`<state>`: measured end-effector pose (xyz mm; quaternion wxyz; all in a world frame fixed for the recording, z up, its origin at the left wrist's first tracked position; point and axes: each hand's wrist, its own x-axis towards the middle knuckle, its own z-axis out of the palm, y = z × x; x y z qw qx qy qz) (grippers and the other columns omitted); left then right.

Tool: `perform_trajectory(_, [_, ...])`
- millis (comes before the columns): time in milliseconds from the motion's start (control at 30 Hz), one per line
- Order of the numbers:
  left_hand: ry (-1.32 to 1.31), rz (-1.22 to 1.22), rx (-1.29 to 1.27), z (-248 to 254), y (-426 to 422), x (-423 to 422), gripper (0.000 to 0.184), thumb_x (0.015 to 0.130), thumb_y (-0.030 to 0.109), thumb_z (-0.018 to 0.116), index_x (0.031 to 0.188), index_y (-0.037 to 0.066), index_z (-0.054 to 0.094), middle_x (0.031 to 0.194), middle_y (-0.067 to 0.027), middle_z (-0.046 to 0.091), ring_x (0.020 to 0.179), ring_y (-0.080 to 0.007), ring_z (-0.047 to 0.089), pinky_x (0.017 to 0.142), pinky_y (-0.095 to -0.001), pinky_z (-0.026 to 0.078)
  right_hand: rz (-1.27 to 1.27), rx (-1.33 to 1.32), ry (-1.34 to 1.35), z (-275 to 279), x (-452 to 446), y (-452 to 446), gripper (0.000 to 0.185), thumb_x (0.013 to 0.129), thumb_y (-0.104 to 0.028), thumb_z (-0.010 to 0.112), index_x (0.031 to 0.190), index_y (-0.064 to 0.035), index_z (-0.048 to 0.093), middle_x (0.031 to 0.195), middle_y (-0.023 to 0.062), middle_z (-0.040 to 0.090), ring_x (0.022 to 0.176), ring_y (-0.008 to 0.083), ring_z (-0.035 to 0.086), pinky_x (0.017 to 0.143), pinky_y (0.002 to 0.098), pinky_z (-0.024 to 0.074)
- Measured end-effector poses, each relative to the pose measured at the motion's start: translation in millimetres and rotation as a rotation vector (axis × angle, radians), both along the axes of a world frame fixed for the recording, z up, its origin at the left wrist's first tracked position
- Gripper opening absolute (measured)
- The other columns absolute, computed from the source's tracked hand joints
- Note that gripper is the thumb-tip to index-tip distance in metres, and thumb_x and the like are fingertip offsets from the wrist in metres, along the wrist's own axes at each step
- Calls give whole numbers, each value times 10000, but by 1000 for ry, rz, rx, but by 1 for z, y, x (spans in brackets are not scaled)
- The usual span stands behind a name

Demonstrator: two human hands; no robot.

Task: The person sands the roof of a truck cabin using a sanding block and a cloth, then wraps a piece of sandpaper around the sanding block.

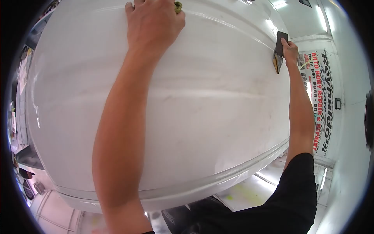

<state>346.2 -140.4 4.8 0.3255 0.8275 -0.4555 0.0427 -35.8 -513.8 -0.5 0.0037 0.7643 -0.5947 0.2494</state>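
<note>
Near the top of a large white, glossy panel point(210, 128), my left hand point(156, 23) lies palm down with its fingers curled. A yellow-green, rough pad point(178, 7) shows between its thumb and fingers; the rest of the pad is hidden. At the panel's right edge, my right hand point(290, 50) grips a flat, dark grey block point(281, 42). Just below that block is a dark and yellow pointed shape point(277, 63), too unclear to name. Faint brownish smudges mark the panel between my two arms.
A banner point(319, 105) with red and black lettering hangs on the right wall. Ceiling lights point(321, 18) glow at the upper right. A raised trim edge point(233, 169) runs along the panel's lower side. Cluttered shelves point(24, 89) stand at the far left.
</note>
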Motion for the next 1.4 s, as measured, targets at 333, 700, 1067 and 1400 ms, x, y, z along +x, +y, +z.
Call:
perform_trajectory(333, [-58, -1, -47, -13, -1, 6, 277, 930, 179, 695, 1139, -1, 688, 1185, -178, 643, 1166, -324, 595, 1092, -482, 417, 388, -51, 1, -13, 227, 110, 491, 928, -442, 694, 927, 48, 715, 734, 169, 674, 699, 222, 624, 715, 400, 501])
perform_trajectory(700, [-17, -35, -58, -1, 12, -1, 240, 895, 159, 680, 1090, 19, 675, 1133, -190, 638, 1100, -356, 594, 1026, -482, 432, 535, 238, -441, 13, 129, 325, 275, 981, -233, 705, 1109, 10, 706, 828, 42, 686, 742, 80, 588, 683, 249, 487])
perform_trajectory(1067, [-71, -45, -99, -12, 8, -13, 219, 901, 169, 671, 1108, 97, 669, 1084, -203, 637, 1054, -390, 605, 984, -502, 468, 154, 205, -405, 1, -47, 264, 294, 1007, -254, 676, 1158, -2, 673, 760, 35, 692, 640, 42, 528, 550, 239, 411])
perform_trajectory(1400, [-128, -73, -81, -21, 0, 5, 182, 902, 175, 655, 1070, 112, 682, 1071, -222, 642, 1050, -432, 614, 964, -532, 481, -18, 40, 7, -13, -30, 162, 507, 938, -462, 644, 1044, 26, 729, 905, 194, 748, 813, 326, 720, 814, 418, 552])
